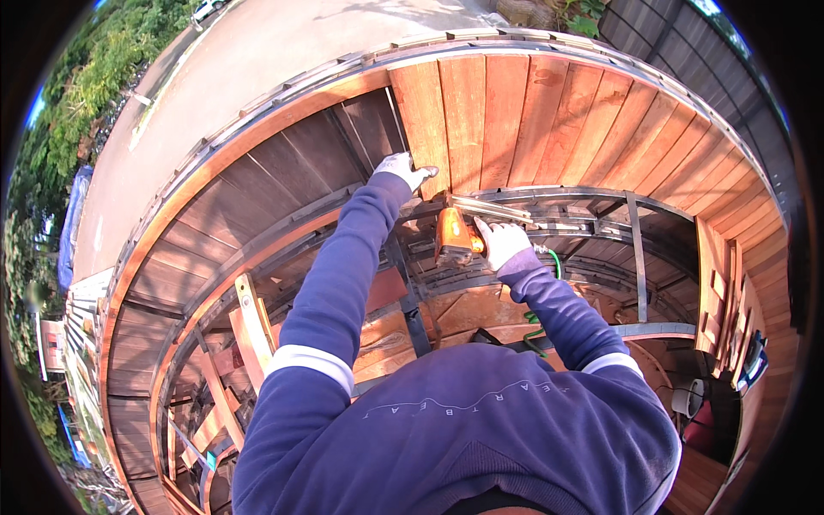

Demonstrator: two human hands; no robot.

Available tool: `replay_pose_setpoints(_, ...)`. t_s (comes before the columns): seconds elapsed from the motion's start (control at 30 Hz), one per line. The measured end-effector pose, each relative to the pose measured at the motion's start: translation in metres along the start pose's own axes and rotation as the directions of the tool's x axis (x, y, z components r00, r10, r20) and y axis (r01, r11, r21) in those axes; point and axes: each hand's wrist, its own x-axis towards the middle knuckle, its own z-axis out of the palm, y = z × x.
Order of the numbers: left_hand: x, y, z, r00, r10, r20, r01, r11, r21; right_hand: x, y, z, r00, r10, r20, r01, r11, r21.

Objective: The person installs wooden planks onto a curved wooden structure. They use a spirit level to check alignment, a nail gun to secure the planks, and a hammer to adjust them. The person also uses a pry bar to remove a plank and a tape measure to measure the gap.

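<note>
My right hand (505, 244), in a white glove, grips an orange air nailer (451, 232) by its handle. A green air hose (556, 263) shows beside that wrist and runs downward. The nailer's head is close to the inner end of a reddish wooden plank (419, 112), the leftmost of a fanned row. My left hand (403, 169), also gloved in white, is closed on that plank's inner left corner, its thumb reaching over the wood. Some of its fingers are hidden. A narrow gap separates this plank from the dark boards (283, 167) on the left.
A curved metal frame (639, 257) runs under the planks' inner ends. A pale spirit level or bar (251, 313) stands by my left arm. Loose boards (717, 292) lean at the right, near a white cylindrical object (687, 399). Paved ground (283, 51) lies beyond the curved rim.
</note>
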Motion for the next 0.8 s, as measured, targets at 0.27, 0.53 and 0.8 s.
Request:
replay_pose_setpoints(0.27,-0.011,0.013,0.000,0.992,-0.094,-0.090,0.109,0.978,0.179,0.002,0.002,0.016,0.994,0.002,-0.111,-0.005,1.000,-0.031)
replay_pose_setpoints(0.53,-0.216,-0.050,-0.012,0.742,-0.237,-0.627,0.179,0.972,-0.155,-0.059,0.016,-0.009,0.909,-0.133,-0.396,0.151,0.988,0.013)
replay_pose_setpoints(0.8,-0.476,-0.160,0.010,0.258,-0.785,-0.563,0.955,0.297,0.023,-0.160,0.048,-0.024,0.953,0.289,-0.089,-0.285,0.957,0.062)
